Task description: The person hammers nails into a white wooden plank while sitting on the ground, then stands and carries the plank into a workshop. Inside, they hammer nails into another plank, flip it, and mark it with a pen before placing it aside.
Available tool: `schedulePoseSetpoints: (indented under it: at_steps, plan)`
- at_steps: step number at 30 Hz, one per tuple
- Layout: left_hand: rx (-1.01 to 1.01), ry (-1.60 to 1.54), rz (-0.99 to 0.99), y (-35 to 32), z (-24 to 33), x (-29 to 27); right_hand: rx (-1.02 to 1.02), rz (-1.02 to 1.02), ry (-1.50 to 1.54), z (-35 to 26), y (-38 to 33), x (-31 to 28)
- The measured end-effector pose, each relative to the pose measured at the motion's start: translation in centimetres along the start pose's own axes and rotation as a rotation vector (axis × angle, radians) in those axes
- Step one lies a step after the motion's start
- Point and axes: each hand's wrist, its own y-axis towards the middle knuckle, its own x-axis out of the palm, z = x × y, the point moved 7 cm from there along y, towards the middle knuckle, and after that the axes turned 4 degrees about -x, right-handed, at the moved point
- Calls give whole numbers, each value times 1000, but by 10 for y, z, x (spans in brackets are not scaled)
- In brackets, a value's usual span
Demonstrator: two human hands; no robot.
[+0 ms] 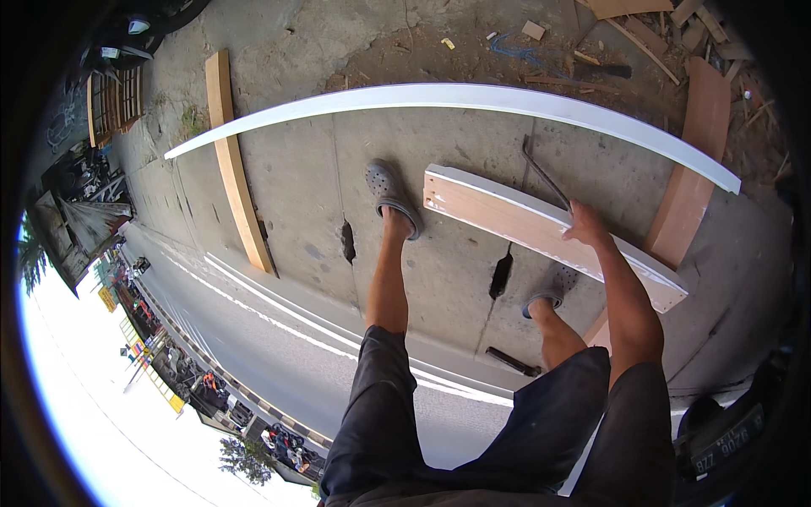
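Observation:
My right hand (589,225) is closed over the upper edge of a wooden board (524,221), with the thumb against its bare pinkish face. White paint covers the board's narrow edge, and white smears mark its face. A dark, thin metal bar with a bent end (545,173) reaches from behind the board up to my fingers; whether I grip it too is unclear. Beyond the board, a long white strip (456,95) lies across two planks, a pale one (236,190) at left and a wider reddish one (686,198) at right. My left hand is out of view.
My feet in grey clogs (394,196) stand on cracked concrete with dark holes (501,272). A dark elongated tool (513,362) lies by my right leg. Wood scraps (701,29) litter the far right. A road (279,317) runs at left, and a vehicle's plate (728,441) shows at lower right.

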Motion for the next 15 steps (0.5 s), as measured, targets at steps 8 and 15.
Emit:
schedulePoseSetpoints:
  at_steps: [8,15]
  plan:
    - [219,-70,-81,22,-30,-5,-120,187,-285,-62,-74,37]
    - [-134,-645,-81,33,-27,9,-88,207,-448,-123,-138,26]
